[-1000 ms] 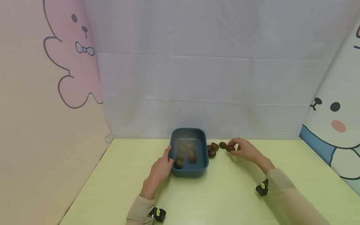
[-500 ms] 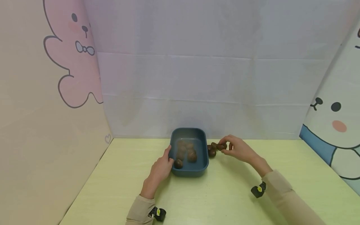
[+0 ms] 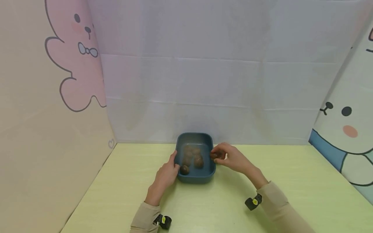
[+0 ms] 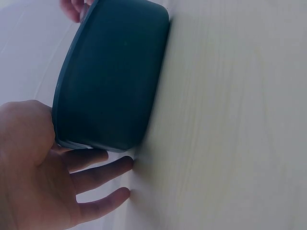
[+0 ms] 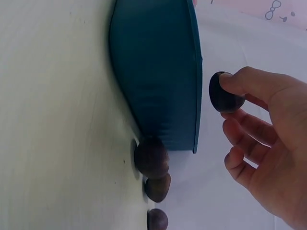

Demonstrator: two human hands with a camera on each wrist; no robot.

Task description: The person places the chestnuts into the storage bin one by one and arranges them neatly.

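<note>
My left hand (image 3: 166, 174) holds the left wall of a dark blue plastic box (image 3: 196, 180), thumb at the rim, other fingers along the outside. In the left wrist view those fingers (image 4: 103, 177) are spread beneath the box's wall. Between thumb and fingers, my right hand (image 3: 236, 160) pinches a dark brown chestnut (image 5: 225, 96) just over the box's right rim. Several brown chestnuts (image 3: 198, 161) lie inside the box; one (image 3: 184, 170) sits by the near left corner. Outside the right wall, more chestnuts (image 5: 151, 158) stand on the table, hidden behind my right hand in the head view.
The pale yellow-green table (image 3: 221, 207) runs back to a white cloth (image 3: 186, 81) close behind the box. Side panels printed with a pink animal (image 3: 78, 64) and a white one (image 3: 349, 119) flank the table. Each wrist carries a small black camera (image 3: 253, 202).
My right hand has moved left from the chestnuts beside the box to its right rim, bringing a chestnut along. The left hand and the box have stayed in place.
</note>
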